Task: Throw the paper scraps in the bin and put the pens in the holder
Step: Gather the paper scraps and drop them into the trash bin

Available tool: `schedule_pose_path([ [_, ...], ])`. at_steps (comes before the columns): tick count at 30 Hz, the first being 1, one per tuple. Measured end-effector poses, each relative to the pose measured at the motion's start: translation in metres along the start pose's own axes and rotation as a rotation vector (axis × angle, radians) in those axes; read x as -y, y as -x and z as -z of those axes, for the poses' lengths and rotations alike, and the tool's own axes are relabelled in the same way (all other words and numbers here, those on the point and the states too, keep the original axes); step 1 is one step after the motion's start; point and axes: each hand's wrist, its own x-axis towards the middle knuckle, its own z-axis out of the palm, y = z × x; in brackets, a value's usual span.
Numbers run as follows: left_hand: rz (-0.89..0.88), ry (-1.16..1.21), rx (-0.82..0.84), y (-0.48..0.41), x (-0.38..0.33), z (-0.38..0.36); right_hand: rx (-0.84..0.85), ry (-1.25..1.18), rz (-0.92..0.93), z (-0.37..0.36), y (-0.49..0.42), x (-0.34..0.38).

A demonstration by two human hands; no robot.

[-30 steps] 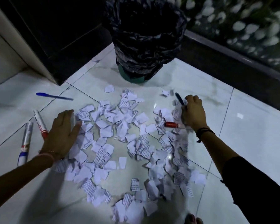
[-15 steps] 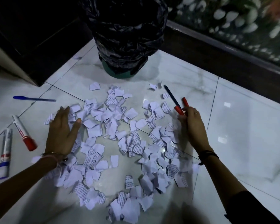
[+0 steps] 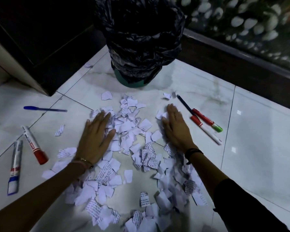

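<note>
Sweeping works best if both flat, empty grips, left (image 3: 97,138) and right (image 3: 175,129), press inward, bunching the scraps (image 3: 131,148) between them, below the bin (image 3: 139,41) ahead.

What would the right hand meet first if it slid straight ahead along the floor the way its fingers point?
Probably the small torn scrap lying just beyond the right hand; past that the tile looks bare up to the bin, though depth is hard to judge.

Floor (image 3: 258,139) right of pens (image 3: 203,120) bare; bin (image 3: 137,47) blocks ahead.
</note>
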Motion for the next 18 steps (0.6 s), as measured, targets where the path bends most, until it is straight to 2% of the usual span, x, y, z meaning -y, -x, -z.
schedule_pose_path([
  [2, 0.053, 0.046, -0.081, -0.018, -0.003, 0.007, 0.066, -0.053, 0.137, 0.003, 0.004, 0.008],
  [4, 0.153, 0.110, -0.130, -0.042, 0.001, 0.015, 0.032, -0.064, 0.172, 0.007, -0.003, 0.008],
  [7, 0.187, 0.111, -0.093, -0.078, 0.008, 0.020, -0.113, -0.119, 0.010, 0.010, -0.035, 0.003],
  [11, 0.161, 0.111, 0.050, -0.111, 0.004, 0.008, -0.047, -0.099, -0.052, 0.004, -0.068, 0.007],
  [13, 0.092, 0.091, 0.122, -0.114, -0.001, -0.001, 0.030, -0.058, 0.014, -0.006, -0.072, 0.015],
  [18, -0.093, 0.112, 0.274, -0.090, -0.016, -0.008, 0.200, -0.018, 0.322, -0.029, -0.059, 0.048],
])
